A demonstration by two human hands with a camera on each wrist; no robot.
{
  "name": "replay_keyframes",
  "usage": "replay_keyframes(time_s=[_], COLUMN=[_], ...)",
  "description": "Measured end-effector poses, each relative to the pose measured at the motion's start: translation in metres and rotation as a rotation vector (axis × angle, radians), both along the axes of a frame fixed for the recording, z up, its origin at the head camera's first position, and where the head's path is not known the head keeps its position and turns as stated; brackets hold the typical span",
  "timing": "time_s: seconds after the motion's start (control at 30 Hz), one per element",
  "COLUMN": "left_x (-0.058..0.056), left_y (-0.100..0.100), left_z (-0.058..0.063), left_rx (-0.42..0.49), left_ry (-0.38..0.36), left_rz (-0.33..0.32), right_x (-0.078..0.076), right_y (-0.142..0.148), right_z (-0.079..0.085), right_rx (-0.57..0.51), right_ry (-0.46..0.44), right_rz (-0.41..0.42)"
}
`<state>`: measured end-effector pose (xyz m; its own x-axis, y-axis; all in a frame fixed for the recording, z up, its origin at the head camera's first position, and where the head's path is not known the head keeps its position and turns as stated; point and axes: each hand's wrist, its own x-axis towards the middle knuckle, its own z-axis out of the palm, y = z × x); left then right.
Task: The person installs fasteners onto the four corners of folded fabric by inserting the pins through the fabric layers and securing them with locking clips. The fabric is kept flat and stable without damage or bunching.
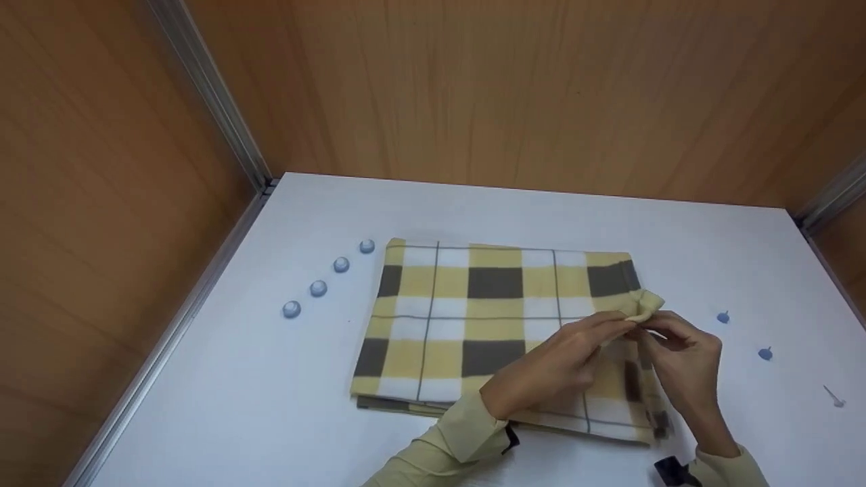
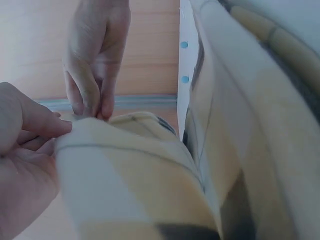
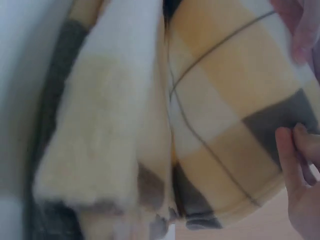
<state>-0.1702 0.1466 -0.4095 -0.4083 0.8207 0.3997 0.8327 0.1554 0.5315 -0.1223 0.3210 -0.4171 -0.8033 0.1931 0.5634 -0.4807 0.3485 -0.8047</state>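
A folded plaid blanket point(image 1: 494, 281) in yellow, white and dark grey lies on the white table in the head view. My left hand point(image 1: 551, 358) reaches across it and pinches a raised bit of its right edge. Close beside it, my right hand point(image 1: 690, 362) grips the same edge between thumb and fingers. A puckered yellow fold point(image 1: 647, 303) stands up between both sets of fingertips. From the left wrist view, the lifted cloth point(image 2: 120, 175) hangs below the hands. Whether anything small is hidden inside the fingers, I cannot tell.
Several round bluish caps point(image 1: 341, 264) stand in a slanting row left of the blanket. To its right lie two small blue pieces with short stems point(image 1: 723, 316) and a thin pin with a pale head point(image 1: 839, 403). Wooden panels point(image 1: 514, 95) border the table.
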Motion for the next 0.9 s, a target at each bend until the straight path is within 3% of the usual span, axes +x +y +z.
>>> replay_keyframes(time_s=[0.17,0.4,0.73,0.9], left_x=[0.003,0.000,0.000,0.000], left_y=[-0.001,-0.002,0.001,0.005], left_z=[0.001,0.000,-0.009,-0.016], left_rx=[-0.047,-0.015,-0.004,0.001], left_ry=[0.004,-0.028,-0.018,-0.045], left_rz=[0.022,-0.007,-0.021,-0.021], right_x=[0.000,-0.003,-0.009,-0.012], right_y=[0.004,0.010,0.016,0.018], right_z=[0.002,0.000,-0.008,0.000], right_rx=[-0.051,-0.203,-0.321,-0.294], right_ry=[0.008,0.016,0.065,0.017], right_rz=[0.099,0.230,0.324,0.321])
